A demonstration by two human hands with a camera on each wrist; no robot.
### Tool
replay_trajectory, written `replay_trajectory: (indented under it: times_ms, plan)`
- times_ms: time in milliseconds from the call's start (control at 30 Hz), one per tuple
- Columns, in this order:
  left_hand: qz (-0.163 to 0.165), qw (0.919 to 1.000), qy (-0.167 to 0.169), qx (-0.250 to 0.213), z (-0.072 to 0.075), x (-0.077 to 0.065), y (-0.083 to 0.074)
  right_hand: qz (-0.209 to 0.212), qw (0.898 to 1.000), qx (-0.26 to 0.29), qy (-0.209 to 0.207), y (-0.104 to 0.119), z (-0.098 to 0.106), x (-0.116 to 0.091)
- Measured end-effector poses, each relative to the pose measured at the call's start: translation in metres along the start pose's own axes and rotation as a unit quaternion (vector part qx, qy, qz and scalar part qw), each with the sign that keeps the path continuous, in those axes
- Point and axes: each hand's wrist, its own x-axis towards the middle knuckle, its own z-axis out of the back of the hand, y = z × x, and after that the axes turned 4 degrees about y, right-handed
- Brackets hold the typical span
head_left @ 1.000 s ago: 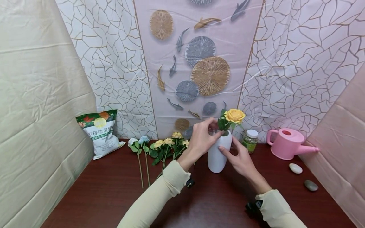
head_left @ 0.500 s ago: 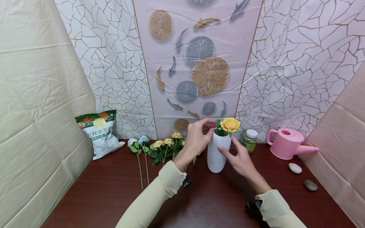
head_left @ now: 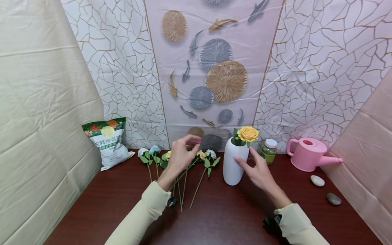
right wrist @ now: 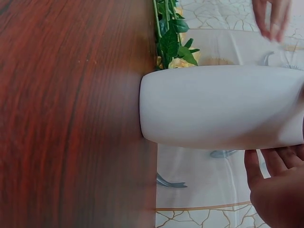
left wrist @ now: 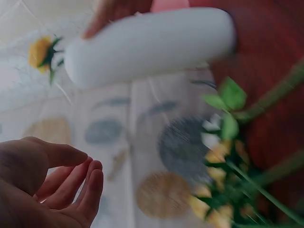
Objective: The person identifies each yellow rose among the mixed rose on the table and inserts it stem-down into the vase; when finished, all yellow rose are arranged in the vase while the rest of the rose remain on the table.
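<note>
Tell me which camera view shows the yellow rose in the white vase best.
The head view: there the yellow rose is sharp, its open bloom unobstructed above the white vase. The left wrist view shows it blurred and sideways; the right wrist view shows the vase but not this rose.

Yellow rose point(head_left: 248, 133) now lower in vase point(head_left: 233, 165), w/ L hand point(head_left: 181, 153) off it & nr loose flowers point(head_left: 201, 155)

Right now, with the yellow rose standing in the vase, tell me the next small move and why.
Probably reach the left hand to the white flower nearest the vase: that hand holds nothing, the flower lies loose beside the vase, and the right hand grips the vase, where only one rose shows.
</note>
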Motion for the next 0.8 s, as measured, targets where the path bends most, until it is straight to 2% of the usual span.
replay_trajectory:
  times_ms: [233, 433, 533, 667, 800]
  plan:
    - [0.057, 0.9977, 0.018, 0.032, 0.015, -0.030, 0.046, -0.001, 1.000, 0.011, -0.005, -0.027, -0.005, 0.006]
    - [0.104, 0.9911, 0.070, 0.043, 0.009, -0.045, 0.074, 0.005, 1.000, 0.012, -0.006, -0.043, -0.008, 0.009]
    - [0.132, 0.9853, 0.100, 0.041, 0.005, -0.050, 0.080, 0.009, 1.000, 0.013, -0.003, -0.044, -0.008, 0.010]
    - [0.166, 0.9771, 0.128, 0.038, 0.002, -0.053, 0.079, 0.002, 1.000, 0.016, -0.002, -0.043, -0.007, 0.010]
    - [0.180, 0.9713, 0.150, 0.039, 0.001, -0.054, 0.076, -0.009, 1.000, 0.020, 0.003, -0.040, -0.004, 0.009]
